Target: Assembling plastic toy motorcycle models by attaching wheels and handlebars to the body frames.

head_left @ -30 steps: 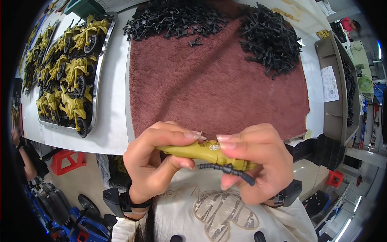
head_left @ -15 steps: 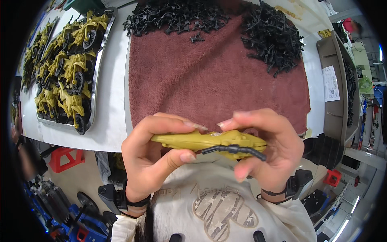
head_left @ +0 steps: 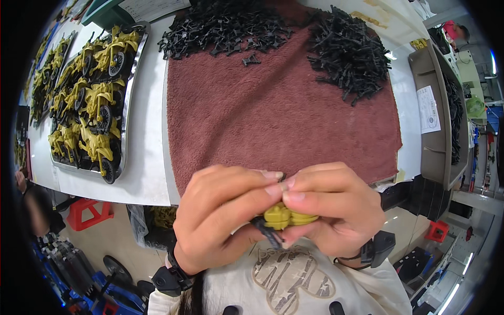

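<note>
Over the near edge of the cloth, both my hands hold a yellow toy motorcycle body (head_left: 283, 216), turned partly end-on. My left hand (head_left: 220, 215) closes around its left side, with thumb and fingers bent inward. My right hand (head_left: 344, 207) grips the other side, its fingertips meeting the left ones on top. A black handlebar (head_left: 269, 232) sticks out below the left fingers, slanting down toward me. A small dark bit shows between the fingertips at the top; its kind is unclear. Much of the body is hidden by my fingers.
A reddish-brown cloth (head_left: 278, 121) covers the table, bearing a far-left pile of small black parts (head_left: 226, 26) and a far-right pile of black bars (head_left: 349, 58). Leftward, yellow toy motorcycles (head_left: 97, 97) fill a metal tray (head_left: 129, 105). A grey-brown bin (head_left: 428, 147) stands right; a red stool (head_left: 86, 212) lower left.
The motorcycle body has turned from lengthwise to nearly end-on. Both hands have come together over it, and the handlebar has swung to the left side, pointing down.
</note>
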`<act>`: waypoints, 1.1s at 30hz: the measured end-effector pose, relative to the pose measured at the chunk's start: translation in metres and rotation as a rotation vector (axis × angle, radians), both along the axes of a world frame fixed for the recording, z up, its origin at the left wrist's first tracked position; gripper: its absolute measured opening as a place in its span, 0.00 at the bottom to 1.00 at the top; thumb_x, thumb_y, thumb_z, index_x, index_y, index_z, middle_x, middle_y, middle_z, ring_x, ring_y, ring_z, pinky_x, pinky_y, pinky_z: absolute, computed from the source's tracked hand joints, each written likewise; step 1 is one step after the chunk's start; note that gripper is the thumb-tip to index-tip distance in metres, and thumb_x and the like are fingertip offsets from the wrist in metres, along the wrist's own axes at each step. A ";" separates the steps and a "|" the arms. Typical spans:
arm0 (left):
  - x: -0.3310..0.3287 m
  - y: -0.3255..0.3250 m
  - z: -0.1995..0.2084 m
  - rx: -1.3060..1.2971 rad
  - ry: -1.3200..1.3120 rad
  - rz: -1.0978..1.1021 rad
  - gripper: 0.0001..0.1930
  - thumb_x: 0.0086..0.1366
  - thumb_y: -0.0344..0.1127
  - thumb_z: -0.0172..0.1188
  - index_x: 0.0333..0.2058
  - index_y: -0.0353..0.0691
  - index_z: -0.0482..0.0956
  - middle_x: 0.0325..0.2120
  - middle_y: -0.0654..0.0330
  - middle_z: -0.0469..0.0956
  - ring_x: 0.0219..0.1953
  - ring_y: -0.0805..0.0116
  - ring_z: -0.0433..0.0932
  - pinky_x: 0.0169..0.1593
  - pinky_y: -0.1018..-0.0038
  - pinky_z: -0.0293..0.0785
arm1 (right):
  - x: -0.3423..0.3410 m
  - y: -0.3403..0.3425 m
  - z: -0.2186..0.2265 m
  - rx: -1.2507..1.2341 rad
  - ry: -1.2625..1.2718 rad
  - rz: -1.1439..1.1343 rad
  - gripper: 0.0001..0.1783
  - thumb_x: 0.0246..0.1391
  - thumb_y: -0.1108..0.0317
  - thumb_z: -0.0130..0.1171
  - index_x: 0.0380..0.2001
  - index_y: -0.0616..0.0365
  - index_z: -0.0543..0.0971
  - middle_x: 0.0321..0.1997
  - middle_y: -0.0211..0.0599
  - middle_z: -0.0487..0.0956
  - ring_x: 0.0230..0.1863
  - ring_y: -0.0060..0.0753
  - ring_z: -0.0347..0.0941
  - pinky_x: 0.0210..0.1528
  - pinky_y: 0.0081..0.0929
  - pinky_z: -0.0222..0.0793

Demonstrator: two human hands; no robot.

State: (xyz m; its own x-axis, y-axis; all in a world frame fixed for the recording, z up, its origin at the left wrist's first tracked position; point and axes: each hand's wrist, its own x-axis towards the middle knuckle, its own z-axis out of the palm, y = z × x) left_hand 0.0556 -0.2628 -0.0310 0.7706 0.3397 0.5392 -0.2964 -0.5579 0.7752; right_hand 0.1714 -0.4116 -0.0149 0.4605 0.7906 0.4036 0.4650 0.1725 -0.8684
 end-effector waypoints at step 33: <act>-0.015 0.010 0.007 -0.725 0.325 0.001 0.25 0.51 0.25 0.72 0.47 0.28 0.72 0.39 0.56 0.79 0.42 0.73 0.78 0.45 0.78 0.75 | 0.003 0.001 -0.004 0.104 0.989 -0.150 0.21 0.49 0.75 0.67 0.47 0.65 0.75 0.47 0.38 0.76 0.49 0.28 0.73 0.52 0.27 0.68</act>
